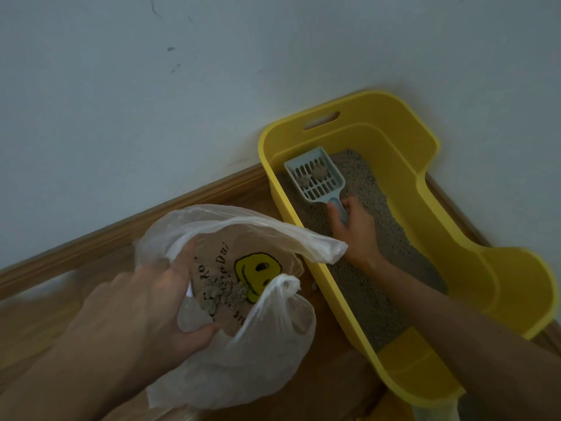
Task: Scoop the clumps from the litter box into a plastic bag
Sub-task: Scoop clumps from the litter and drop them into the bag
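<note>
A yellow litter box [455, 238] holding grey litter [364, 287] stands on the floor against the wall. My right hand [353, 229] grips the handle of a pale grey slotted scoop [317, 177] above the litter at the box's far end. Two clumps [312, 175] lie in the scoop. To the left of the box, my left hand [145, 308] grips the rim of a translucent plastic bag [258, 344] and holds its mouth open. Several grey clumps [224, 294] lie inside the bag, beside a printed yellow smiley.
A pale wall [182, 101] with a wooden skirting board [151, 214] runs behind the box and bag. The wooden floor [334, 387] shows between bag and box. The box's low entry lip [425, 375] faces me.
</note>
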### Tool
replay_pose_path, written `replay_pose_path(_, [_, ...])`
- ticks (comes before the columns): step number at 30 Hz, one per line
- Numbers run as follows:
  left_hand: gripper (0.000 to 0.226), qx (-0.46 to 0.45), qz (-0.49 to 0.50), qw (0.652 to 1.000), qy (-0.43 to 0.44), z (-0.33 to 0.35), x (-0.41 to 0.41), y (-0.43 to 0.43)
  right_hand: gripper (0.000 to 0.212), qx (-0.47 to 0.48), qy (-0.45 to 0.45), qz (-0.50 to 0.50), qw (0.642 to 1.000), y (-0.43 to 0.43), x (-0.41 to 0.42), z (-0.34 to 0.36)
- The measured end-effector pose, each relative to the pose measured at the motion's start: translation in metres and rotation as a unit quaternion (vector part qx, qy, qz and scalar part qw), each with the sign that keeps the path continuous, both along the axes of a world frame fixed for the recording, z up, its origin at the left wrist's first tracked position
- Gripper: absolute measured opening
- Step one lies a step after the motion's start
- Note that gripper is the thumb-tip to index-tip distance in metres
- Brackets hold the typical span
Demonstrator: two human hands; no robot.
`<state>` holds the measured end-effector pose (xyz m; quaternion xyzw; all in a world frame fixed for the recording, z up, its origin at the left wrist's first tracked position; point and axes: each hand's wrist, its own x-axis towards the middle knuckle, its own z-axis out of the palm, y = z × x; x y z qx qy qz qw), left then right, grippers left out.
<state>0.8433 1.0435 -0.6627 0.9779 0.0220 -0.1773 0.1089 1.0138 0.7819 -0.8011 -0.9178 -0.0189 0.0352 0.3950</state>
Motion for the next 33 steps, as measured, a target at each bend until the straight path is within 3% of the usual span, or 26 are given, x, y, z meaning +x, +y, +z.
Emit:
replay_pose_path(5, [0.105,-0.009,-0.001,1.000,-0.001,-0.002,0.001,-0.001,0.024,0.049,0.025,-0.024,0.998,-0.014,-0.014,0.005])
replay_pose_path(16, [0.101,-0.026,-0.003,0.999,-0.035,-0.007,0.003,-0.005,0.017,-0.007,0.034,0.049,0.998,-0.054,-0.044,0.024])
replay_pose_path(33, [0.111,-0.022,0.003,0.999,-0.028,-0.010,0.000,0.004,0.017,0.038,0.034,0.013,0.999,-0.063,-0.056,0.050])
